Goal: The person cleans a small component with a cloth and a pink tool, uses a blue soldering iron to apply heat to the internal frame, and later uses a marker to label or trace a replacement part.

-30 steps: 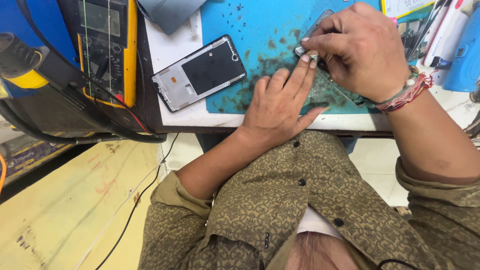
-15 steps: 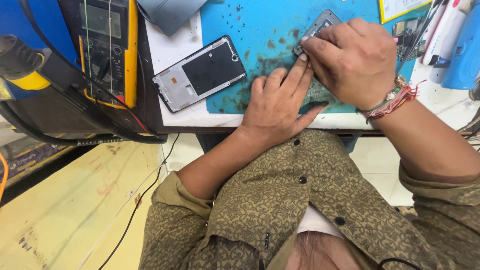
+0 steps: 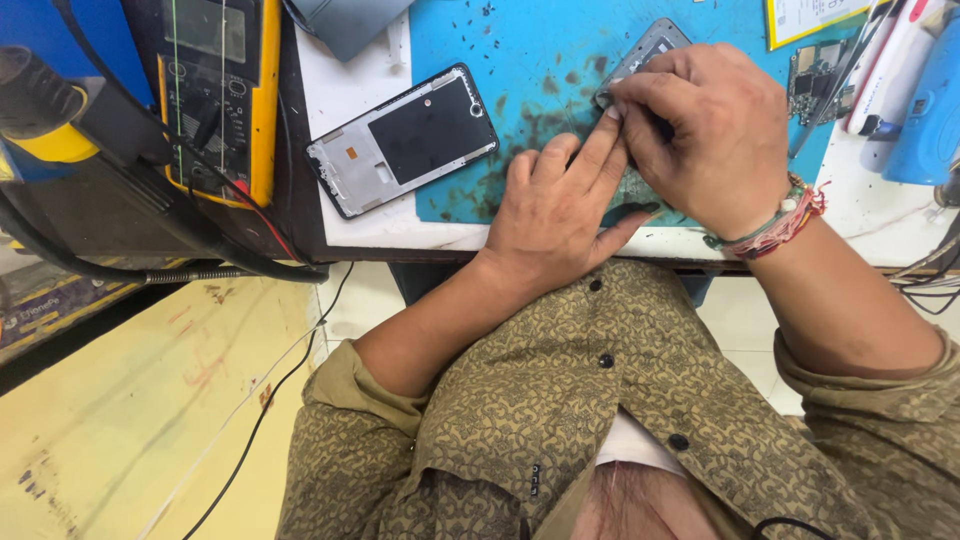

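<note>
A grey phone body [image 3: 640, 55] lies on the blue work mat [image 3: 520, 60], mostly hidden under my hands. My left hand [image 3: 560, 215] rests flat on the mat, its index finger stretched up to press the phone's lower edge. My right hand [image 3: 705, 135] covers the phone from the right, fingers curled and pinching at the same edge next to the left fingertip. Whether a small tool sits between those fingers cannot be made out. A red and green thread band circles the right wrist.
A phone frame with a dark panel [image 3: 405, 140] lies left of the mat. A yellow multimeter [image 3: 215, 90] with leads stands further left. A small circuit board [image 3: 815, 80] and white and blue tools [image 3: 915, 90] sit at the right. Black cables [image 3: 150, 270] run off the bench.
The view has shifted slightly. Both hands stay on the grey phone; my right hand has slid a little lower, showing more of the phone's top corner.
</note>
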